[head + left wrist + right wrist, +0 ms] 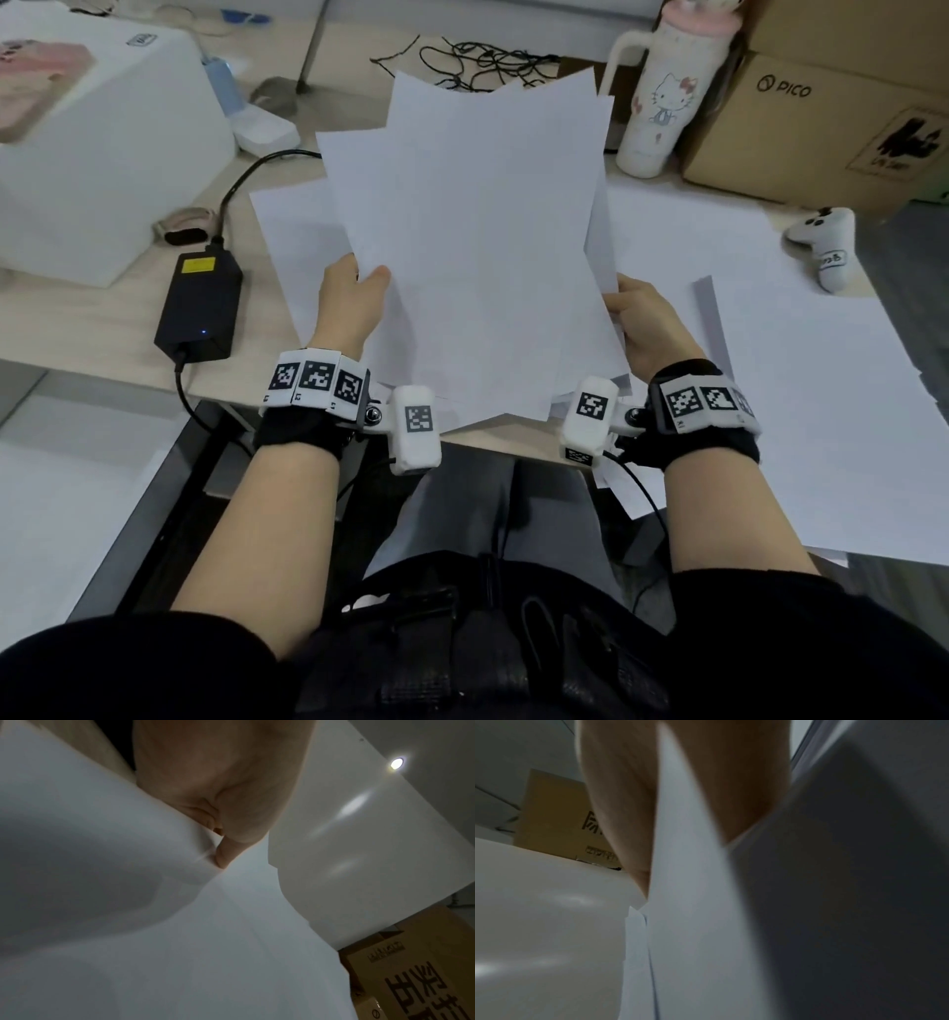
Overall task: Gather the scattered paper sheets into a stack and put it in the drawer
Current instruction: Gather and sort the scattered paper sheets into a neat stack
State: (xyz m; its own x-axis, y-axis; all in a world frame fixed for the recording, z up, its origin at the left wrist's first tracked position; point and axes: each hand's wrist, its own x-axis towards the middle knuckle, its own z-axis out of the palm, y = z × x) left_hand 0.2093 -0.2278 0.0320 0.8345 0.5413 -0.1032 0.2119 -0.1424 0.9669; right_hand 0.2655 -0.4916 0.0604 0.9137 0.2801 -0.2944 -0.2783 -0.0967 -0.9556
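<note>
A loose, uneven bundle of white paper sheets (477, 246) stands tilted up over the desk, its corners fanned out at the top. My left hand (354, 298) grips its left edge, thumb on the front face. My right hand (649, 324) grips the right edge. In the left wrist view the thumb (226, 850) pinches the paper (102, 862) against the fingers. The right wrist view shows the sheets (693, 902) running between thumb and fingers. More white sheets (801, 390) lie flat on the desk at right, and one lies under the bundle at left (287, 231). No drawer is in view.
A black power brick (200, 303) with its cable lies left of the papers, beside a large white box (102, 154). Behind stand a Hello Kitty tumbler (662, 97) and a cardboard PICO box (832, 118). A white controller (827, 241) rests at right.
</note>
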